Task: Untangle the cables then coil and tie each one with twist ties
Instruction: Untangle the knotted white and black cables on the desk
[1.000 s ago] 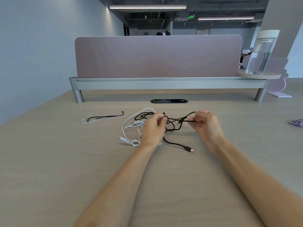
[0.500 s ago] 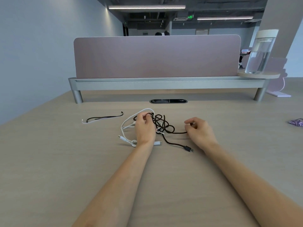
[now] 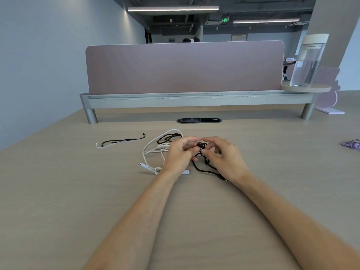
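A black cable and a white cable lie tangled on the wooden desk. My left hand and my right hand meet over the tangle, both pinching a knotted bunch of the black cable between their fingertips. One loop of the black cable rests over the white one behind my left hand. The black cable's plug sits under my right wrist. White plugs lie left of and below my left wrist. Two twist ties, one black and one white, lie to the left.
A pink divider panel on a grey rail crosses the back of the desk. A clear water bottle stands on a round shelf at back right. A cable port sits behind the cables. A purple wrapper lies at the right edge.
My right hand has moved left to meet my left hand, and the black cable has been bunched up between them. My left hand has shifted slightly right.
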A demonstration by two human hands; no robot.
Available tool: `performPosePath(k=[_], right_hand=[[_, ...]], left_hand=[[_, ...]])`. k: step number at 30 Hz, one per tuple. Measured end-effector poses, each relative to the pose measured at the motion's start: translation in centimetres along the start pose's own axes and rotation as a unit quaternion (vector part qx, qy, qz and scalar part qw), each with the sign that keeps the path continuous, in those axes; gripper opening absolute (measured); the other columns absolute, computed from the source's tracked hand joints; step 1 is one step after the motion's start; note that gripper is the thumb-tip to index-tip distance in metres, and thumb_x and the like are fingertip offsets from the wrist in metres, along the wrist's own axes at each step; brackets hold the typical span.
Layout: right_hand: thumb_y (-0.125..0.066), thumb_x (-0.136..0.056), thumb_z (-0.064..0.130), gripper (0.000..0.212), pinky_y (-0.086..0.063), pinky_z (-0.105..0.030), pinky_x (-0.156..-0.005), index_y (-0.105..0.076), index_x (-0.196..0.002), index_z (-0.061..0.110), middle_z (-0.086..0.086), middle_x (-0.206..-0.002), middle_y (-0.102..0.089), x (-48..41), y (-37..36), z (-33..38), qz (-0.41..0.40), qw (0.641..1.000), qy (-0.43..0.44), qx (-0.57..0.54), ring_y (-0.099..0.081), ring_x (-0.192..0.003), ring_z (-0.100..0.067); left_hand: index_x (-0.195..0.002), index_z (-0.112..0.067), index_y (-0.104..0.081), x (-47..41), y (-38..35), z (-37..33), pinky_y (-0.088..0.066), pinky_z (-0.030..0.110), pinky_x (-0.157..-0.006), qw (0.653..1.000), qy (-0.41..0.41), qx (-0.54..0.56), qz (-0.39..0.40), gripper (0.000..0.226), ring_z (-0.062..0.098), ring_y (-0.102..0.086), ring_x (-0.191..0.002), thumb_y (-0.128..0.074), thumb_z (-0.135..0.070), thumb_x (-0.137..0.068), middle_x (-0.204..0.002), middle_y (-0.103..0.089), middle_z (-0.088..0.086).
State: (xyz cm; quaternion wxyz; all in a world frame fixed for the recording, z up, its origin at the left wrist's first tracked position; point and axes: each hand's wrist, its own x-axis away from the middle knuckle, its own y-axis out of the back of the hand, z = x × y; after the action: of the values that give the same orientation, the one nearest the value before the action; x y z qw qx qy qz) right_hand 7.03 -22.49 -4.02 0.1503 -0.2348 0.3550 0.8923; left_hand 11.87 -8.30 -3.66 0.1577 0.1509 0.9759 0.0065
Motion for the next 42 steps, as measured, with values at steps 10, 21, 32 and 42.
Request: performPosePath(k=[10, 21, 32, 42], right_hand=[[-0.062, -0.092, 0.018, 0.011, -0.044, -0.018, -0.066, -0.069, -0.083, 0.021, 0.004, -0.083, -0.066, 0.1, 0.7, -0.1, -0.02, 0.997, -0.032, -0.063, -0.057, -0.076, -0.007], [-0.059, -0.094, 0.019, 0.015, -0.045, -0.018, -0.068, -0.069, -0.084, 0.013, 0.005, -0.076, -0.066, 0.3, 0.8, 1.1, -0.034, 0.96, -0.134, -0.244, -0.054, -0.068, -0.002], [-0.059, -0.092, 0.018, 0.012, -0.044, -0.02, -0.06, -0.066, -0.083, 0.013, 0.002, -0.075, -0.062, 0.4, 0.4, 1.9, -0.077, 0.976, -0.116, -0.169, -0.053, -0.063, -0.005], [-0.047, -0.062, 0.028, 0.019, -0.028, -0.037, -0.074, -0.034, -0.049, 0.024, 0.002, -0.067, -0.041, 0.1, 0.7, 2.0, 0.022, 0.918, -0.176, -0.354, -0.036, -0.077, -0.021]], left_hand=[[-0.097, -0.01, -0.066, 0.0, -0.1, -0.2, -0.057, 0.024, -0.062, 0.999, 0.02, 0.01, 0.026, 0.02, 0.012, -0.065, -0.081, -0.066, 0.004, -0.084, -0.089, -0.066, 0.011], [-0.103, -0.011, -0.055, -0.2, -0.5, -0.9, -0.056, 0.031, -0.062, 0.985, 0.11, 0.136, 0.002, 0.019, 0.014, -0.06, -0.082, -0.061, 0.001, -0.088, -0.087, -0.058, 0.005], [-0.077, -0.018, -0.066, 0.1, -1.4, -0.9, -0.04, 0.021, -0.047, 0.995, 0.1, -0.014, 0.0, 0.017, 0.008, -0.053, -0.062, -0.054, -0.014, -0.087, -0.073, -0.057, 0.0], [-0.082, -0.012, -0.06, 0.4, -1.6, -1.6, -0.035, 0.022, -0.044, 0.971, 0.177, 0.15, 0.062, 0.011, 0.007, -0.048, -0.06, -0.052, -0.009, -0.089, -0.087, -0.058, 0.006]])
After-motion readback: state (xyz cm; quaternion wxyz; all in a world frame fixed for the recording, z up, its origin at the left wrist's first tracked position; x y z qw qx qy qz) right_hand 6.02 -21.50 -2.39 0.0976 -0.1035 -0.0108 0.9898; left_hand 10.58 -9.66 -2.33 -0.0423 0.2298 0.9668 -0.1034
